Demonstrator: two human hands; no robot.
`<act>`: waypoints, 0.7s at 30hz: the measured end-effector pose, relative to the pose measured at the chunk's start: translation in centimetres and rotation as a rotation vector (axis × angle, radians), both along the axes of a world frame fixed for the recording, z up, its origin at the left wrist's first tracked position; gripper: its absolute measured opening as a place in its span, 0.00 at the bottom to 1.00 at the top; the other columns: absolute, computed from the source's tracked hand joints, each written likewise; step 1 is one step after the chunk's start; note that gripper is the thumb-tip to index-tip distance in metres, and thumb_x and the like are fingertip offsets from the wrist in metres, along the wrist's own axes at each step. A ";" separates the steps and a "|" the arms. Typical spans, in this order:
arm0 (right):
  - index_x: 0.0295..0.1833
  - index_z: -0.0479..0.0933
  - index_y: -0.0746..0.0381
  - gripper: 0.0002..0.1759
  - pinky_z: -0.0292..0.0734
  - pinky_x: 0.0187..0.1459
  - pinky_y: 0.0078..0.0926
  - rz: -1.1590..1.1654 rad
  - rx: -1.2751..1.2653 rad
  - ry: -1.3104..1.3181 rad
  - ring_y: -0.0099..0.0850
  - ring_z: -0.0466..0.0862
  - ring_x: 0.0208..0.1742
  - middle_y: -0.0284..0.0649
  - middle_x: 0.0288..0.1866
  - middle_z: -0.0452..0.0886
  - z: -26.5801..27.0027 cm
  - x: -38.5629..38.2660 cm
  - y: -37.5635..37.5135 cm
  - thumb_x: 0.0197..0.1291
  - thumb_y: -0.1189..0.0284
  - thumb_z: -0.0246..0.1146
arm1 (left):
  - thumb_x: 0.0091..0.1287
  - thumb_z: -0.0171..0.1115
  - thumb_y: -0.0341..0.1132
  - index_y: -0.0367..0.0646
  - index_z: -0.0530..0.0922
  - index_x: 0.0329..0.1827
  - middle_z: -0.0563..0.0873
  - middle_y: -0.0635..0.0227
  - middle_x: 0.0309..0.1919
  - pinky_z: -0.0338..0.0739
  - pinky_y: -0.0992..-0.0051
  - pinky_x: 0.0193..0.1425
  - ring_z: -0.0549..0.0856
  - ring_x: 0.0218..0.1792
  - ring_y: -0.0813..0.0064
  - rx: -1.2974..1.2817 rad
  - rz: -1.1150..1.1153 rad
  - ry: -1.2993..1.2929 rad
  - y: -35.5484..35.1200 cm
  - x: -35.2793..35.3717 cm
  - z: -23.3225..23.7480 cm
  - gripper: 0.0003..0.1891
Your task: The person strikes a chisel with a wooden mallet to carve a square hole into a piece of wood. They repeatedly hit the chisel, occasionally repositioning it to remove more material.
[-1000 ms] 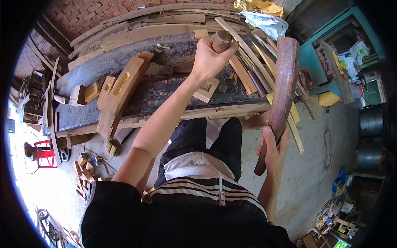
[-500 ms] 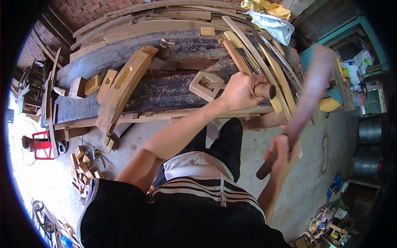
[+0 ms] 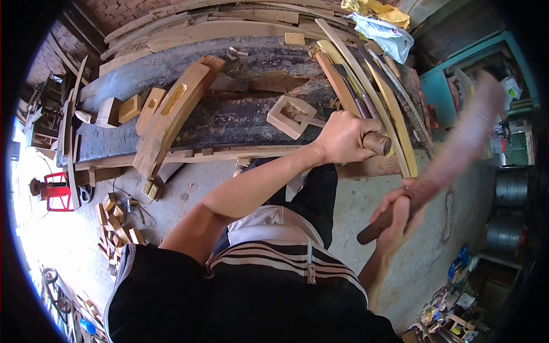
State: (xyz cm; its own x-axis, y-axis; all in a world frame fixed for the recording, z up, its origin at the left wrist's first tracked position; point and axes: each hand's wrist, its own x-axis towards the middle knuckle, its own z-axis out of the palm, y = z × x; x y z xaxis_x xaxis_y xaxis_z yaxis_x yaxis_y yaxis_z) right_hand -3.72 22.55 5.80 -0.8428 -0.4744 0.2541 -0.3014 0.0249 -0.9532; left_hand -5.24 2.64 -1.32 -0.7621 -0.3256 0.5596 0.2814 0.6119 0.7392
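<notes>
My left hand (image 3: 347,137) is wrapped round the wooden handle of a chisel (image 3: 377,143). The chisel lies low and slanted, its blade reaching left into the recess of a small wooden block (image 3: 284,125) on the dark slab bench. Shavings show inside that recess. My right hand (image 3: 396,217) grips a long wooden club (image 3: 457,148) near its lower end. The club leans up and to the right, apart from the chisel, its upper part blurred.
A mortised beam (image 3: 177,108) lies across the left of the dark slab bench (image 3: 229,117), beside smaller blocks (image 3: 107,113). Further chisels (image 3: 354,94) and long strips (image 3: 366,86) lie to the right. Offcuts (image 3: 117,223) are heaped on the floor.
The club has swung outward to the right and slightly down, away from the chisel. My left hand stays on the chisel; the whole view has shifted slightly.
</notes>
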 end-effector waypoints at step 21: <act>0.54 0.70 0.66 0.20 0.69 0.18 0.20 -0.042 0.191 -0.135 0.20 0.70 0.16 0.33 0.25 0.72 -2.0 -0.1 1.3 0.70 0.62 0.64 | 0.61 0.71 0.34 0.35 0.87 0.40 0.90 0.64 0.28 0.82 0.75 0.39 0.86 0.31 0.82 0.384 0.117 0.115 -5.4 0.8 5.8 0.11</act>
State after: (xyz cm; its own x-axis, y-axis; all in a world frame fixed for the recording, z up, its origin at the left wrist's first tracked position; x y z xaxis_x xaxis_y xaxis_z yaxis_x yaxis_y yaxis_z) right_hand -3.81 23.90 3.83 -0.8833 -0.4664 0.0471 -0.1664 0.2182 -0.9616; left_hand -4.39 -2.71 4.52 -0.6472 -0.6080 0.4599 0.3201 0.3308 0.8877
